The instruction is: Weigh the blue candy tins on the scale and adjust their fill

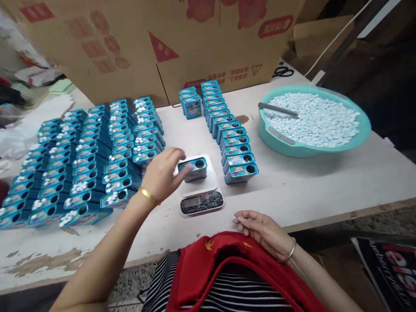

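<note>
My left hand [163, 172] reaches over the table and its fingers close on the left end of a small blue tin [194, 168] that stands on a white kitchen scale [199, 198]. My right hand [264, 229] rests near the table's front edge with its fingers curled loosely and nothing visible in it. Left of the scale lie several rows of blue tins [80, 164], many with white tablets piled on their lids. To the right of the scale runs a line of blue tins [231, 138] with bare lids.
A teal basin [362, 135] full of pale tablets, with a grey scoop [278, 110] in it, sits at the right. A large cardboard box [165, 39] stands along the back. Black scissors [283, 71] lie behind the basin. The table edge [346, 216] runs by my right hand.
</note>
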Tool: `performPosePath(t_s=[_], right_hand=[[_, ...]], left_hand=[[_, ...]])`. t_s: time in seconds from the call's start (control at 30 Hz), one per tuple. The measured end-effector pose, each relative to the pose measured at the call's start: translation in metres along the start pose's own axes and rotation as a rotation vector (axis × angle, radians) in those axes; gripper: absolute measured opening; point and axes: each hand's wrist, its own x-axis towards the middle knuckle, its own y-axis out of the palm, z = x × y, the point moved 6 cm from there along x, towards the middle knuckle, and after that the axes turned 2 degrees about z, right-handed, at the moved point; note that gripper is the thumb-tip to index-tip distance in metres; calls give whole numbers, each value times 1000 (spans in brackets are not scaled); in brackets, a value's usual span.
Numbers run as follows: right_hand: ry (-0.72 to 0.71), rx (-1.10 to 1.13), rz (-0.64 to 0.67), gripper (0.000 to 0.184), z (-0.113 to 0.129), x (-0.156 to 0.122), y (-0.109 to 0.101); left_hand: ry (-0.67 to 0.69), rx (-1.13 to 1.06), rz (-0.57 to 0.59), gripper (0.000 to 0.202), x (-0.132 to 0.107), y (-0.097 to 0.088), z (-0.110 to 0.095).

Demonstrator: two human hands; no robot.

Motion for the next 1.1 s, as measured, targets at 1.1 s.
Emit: performPosePath(t_s=[1.1], right_hand=[[-723,-1670,112,22,153,56,171]], left_hand=[[-469,-83,-159,25,-181,108,37]])
